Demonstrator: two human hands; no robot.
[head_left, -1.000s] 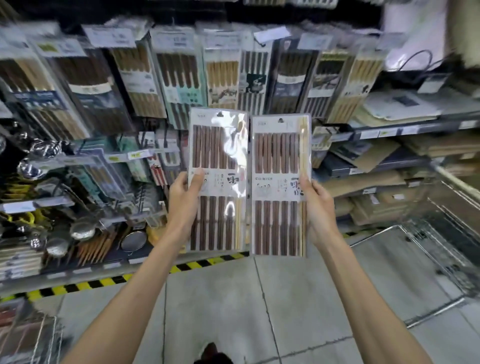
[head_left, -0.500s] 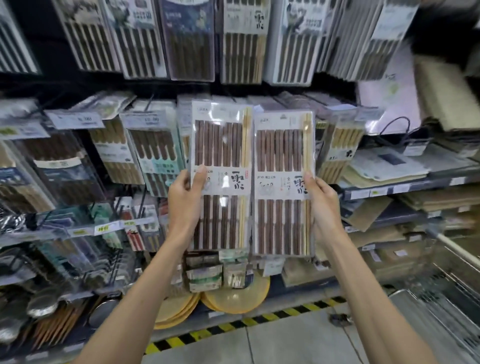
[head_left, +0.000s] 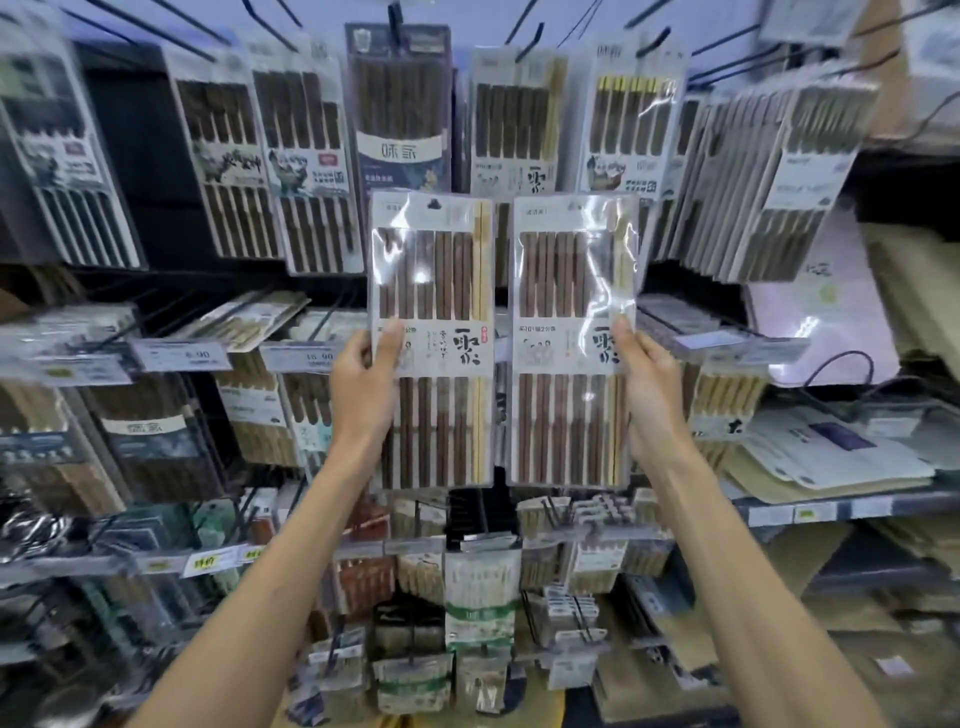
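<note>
Two matching clear packs of dark brown chopsticks, each with one pale pair, are held up side by side in front of a shop display. My left hand grips the left pack at its left edge, thumb on the white label. My right hand grips the right pack at its right edge, thumb on its label too. Both packs stand upright, with a narrow gap between them.
Behind the packs, rows of other chopstick packs hang on black pegs. Price tags line the rails. Shelves at the right carry flat mats and boards. Small packets hang lower down.
The view has tilted up from the floor to the upper rows of the display. Both hands have raised the two packs higher, keeping the same grip.
</note>
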